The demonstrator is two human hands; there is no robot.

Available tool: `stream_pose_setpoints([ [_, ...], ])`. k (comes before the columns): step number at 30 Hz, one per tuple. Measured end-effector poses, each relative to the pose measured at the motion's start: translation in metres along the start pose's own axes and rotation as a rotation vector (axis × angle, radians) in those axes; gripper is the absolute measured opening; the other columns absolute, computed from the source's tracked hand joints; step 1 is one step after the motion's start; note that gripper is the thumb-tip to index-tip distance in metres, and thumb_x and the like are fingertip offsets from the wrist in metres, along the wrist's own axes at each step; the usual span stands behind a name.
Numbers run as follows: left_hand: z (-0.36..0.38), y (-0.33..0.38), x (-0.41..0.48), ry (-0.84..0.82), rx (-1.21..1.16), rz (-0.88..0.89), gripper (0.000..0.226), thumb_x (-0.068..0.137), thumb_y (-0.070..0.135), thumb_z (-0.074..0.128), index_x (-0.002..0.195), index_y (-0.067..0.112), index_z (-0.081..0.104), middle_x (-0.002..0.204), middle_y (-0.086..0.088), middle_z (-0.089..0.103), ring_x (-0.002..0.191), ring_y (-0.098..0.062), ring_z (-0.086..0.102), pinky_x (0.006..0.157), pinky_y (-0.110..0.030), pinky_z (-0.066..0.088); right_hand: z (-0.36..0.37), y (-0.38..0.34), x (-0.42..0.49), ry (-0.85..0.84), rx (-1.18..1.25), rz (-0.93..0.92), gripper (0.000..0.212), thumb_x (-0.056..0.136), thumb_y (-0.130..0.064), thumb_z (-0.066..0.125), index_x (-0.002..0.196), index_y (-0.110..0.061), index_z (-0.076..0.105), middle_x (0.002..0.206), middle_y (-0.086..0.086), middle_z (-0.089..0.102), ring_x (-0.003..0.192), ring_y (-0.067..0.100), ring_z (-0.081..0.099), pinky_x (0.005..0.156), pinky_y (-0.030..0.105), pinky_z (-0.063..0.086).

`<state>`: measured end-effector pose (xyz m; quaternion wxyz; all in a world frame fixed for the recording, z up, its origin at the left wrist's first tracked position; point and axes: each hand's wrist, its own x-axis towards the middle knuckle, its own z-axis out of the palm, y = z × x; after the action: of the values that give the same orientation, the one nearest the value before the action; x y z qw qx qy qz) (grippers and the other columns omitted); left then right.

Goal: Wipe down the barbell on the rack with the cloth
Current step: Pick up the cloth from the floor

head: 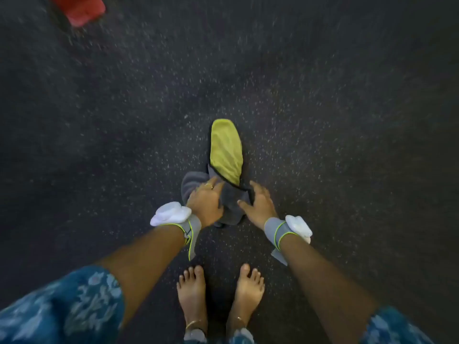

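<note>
- Both hands meet on the cloth [227, 150] in the middle of my view, just beyond the bare feet [192, 294].
- My feed shows the left hand [206, 202] grasping the bunched grey part of the cloth, fingers curled into the folds, a ring on one finger.
- On the other side, the right hand [259, 204] grasps the cloth's right edge, fingers bent over it, thumb stretched toward the left hand.
- From the hands, the cloth's yellow-green side, edged in black, reaches toward the far side; I cannot tell whether it lies on the floor [347, 120] or hangs above it.
- At the far left sits a blurred red object [82, 8].
- Grey wristbands [274, 228] carrying white pods wrap both wrists.
</note>
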<state>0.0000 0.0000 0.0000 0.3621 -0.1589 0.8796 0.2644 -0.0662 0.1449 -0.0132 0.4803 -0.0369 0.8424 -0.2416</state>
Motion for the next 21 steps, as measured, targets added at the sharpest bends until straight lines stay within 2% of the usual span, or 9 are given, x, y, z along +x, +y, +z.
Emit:
stream_pose_setpoints([
  [2, 0.019, -0.007, 0.014, -0.005, 0.104, 0.046, 0.069, 0.093, 0.02, 0.047, 0.151, 0.013, 0.01, 0.158, -0.006, 0.002, 0.143, -0.025, 0.012, 0.114, -0.04, 0.015, 0.014, 0.015, 0.014, 0.017, -0.029, 0.03, 0.082, 0.088, -0.021, 0.065, 0.151, -0.014, 0.013, 0.155, 0.015, 0.014, 0.142, 0.03, 0.02, 0.11, 0.034, 0.024],
  [4, 0.031, -0.013, 0.027, 0.016, 0.171, 0.064, 0.072, 0.093, 0.016, 0.044, 0.151, 0.014, 0.001, 0.158, -0.003, -0.007, 0.145, -0.022, 0.002, 0.115, -0.041, 0.006, 0.024, 0.026, 0.027, 0.024, -0.018, 0.076, 0.091, 0.086, -0.019, 0.068, 0.151, -0.014, 0.004, 0.157, 0.013, 0.009, 0.143, 0.029, 0.016, 0.112, 0.036, 0.022],
  [7, 0.044, -0.017, 0.047, 0.031, 0.291, 0.092, 0.075, 0.092, 0.014, 0.042, 0.15, 0.013, -0.006, 0.157, -0.002, -0.012, 0.145, -0.02, -0.007, 0.115, -0.039, -0.002, 0.038, 0.036, 0.043, 0.004, 0.011, 0.106, 0.096, 0.085, -0.015, 0.069, 0.152, -0.015, -0.001, 0.156, 0.01, 0.019, 0.141, 0.028, 0.023, 0.11, 0.035, 0.025],
  [9, 0.047, -0.016, 0.059, -0.001, 0.377, 0.116, 0.075, 0.093, 0.016, 0.043, 0.15, 0.011, -0.007, 0.157, -0.004, -0.011, 0.144, -0.021, -0.009, 0.115, -0.037, -0.005, 0.041, 0.036, 0.049, -0.025, -0.021, 0.119, 0.084, 0.088, -0.013, 0.064, 0.152, -0.015, 0.01, 0.15, 0.012, 0.033, 0.136, 0.03, 0.032, 0.104, 0.033, 0.031],
  [11, 0.047, -0.012, 0.064, -0.02, 0.415, 0.134, 0.074, 0.093, 0.014, 0.045, 0.15, 0.01, -0.002, 0.157, -0.009, -0.001, 0.144, -0.024, -0.004, 0.114, -0.035, -0.006, 0.044, 0.034, 0.049, -0.001, -0.026, 0.104, 0.061, 0.092, -0.009, 0.056, 0.147, -0.014, 0.029, 0.143, 0.014, 0.042, 0.131, 0.032, 0.037, 0.1, 0.031, 0.033],
  [13, 0.044, -0.008, 0.065, 0.018, 0.434, 0.112, 0.066, 0.093, 0.01, 0.044, 0.149, 0.011, 0.011, 0.15, -0.015, 0.019, 0.141, -0.029, 0.011, 0.115, -0.034, -0.003, 0.046, 0.029, 0.041, 0.088, 0.009, 0.077, 0.045, 0.093, -0.003, 0.049, 0.137, -0.01, 0.044, 0.138, 0.016, 0.045, 0.126, 0.032, 0.04, 0.098, 0.03, 0.032],
  [16, 0.026, -0.005, 0.056, 0.01, 0.475, 0.098, 0.038, 0.097, 0.014, 0.038, 0.135, 0.009, 0.04, 0.134, -0.013, 0.041, 0.129, -0.03, 0.032, 0.115, -0.033, 0.005, 0.039, 0.013, 0.02, 0.152, 0.078, 0.053, 0.041, 0.093, 0.002, 0.042, 0.132, -0.008, 0.047, 0.134, 0.017, 0.042, 0.121, 0.033, 0.042, 0.092, 0.028, 0.031],
  [19, 0.004, 0.0, 0.041, 0.019, 0.309, 0.057, 0.03, 0.102, 0.021, 0.036, 0.12, 0.006, 0.054, 0.122, -0.013, 0.051, 0.121, -0.03, 0.04, 0.112, -0.032, 0.009, 0.026, -0.007, 0.0, 0.214, 0.129, 0.041, 0.037, 0.099, -0.019, 0.047, 0.133, -0.004, 0.044, 0.134, 0.018, 0.046, 0.122, 0.034, 0.043, 0.094, 0.032, 0.032],
  [21, -0.025, 0.013, 0.022, 0.103, 0.097, 0.058, 0.029, 0.102, 0.023, 0.035, 0.113, 0.003, 0.052, 0.115, -0.016, 0.054, 0.116, -0.033, 0.045, 0.104, -0.034, 0.022, 0.008, -0.03, -0.017, 0.25, 0.083, 0.048, 0.041, 0.099, -0.032, 0.046, 0.126, -0.002, 0.048, 0.126, 0.021, 0.054, 0.116, 0.037, 0.048, 0.087, 0.038, 0.037],
])
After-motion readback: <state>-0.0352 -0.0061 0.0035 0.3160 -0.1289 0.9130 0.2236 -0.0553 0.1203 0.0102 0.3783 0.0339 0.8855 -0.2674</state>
